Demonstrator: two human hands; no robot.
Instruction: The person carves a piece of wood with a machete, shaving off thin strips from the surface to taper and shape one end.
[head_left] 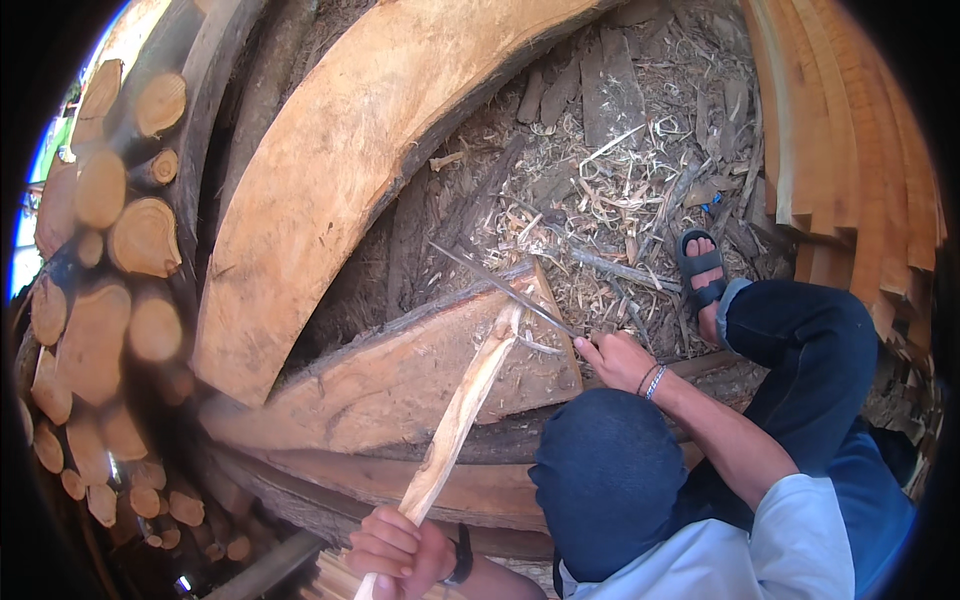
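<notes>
My left hand (392, 548), low in the picture, is wrapped round the lower end of a pale stripped stick (448, 432). The stick slants up and to the right, its far end over a thick wooden slab (400, 385). My right hand (617, 362) is closed on a long thin knife (490, 277), its handle mostly hidden in the fist. The blade points up and left and crosses at the stick's far end; I cannot tell if it is cutting in. A pale curled shaving (540, 347) lies beside that end.
A large curved slab (330, 170) arches at upper left. Cut logs (145, 235) are stacked on the left, sawn boards (850, 120) on the right. Shavings (640, 170) and bark cover the ground near a sandalled foot (703, 265). A dark cap (610, 485) fills the lower middle.
</notes>
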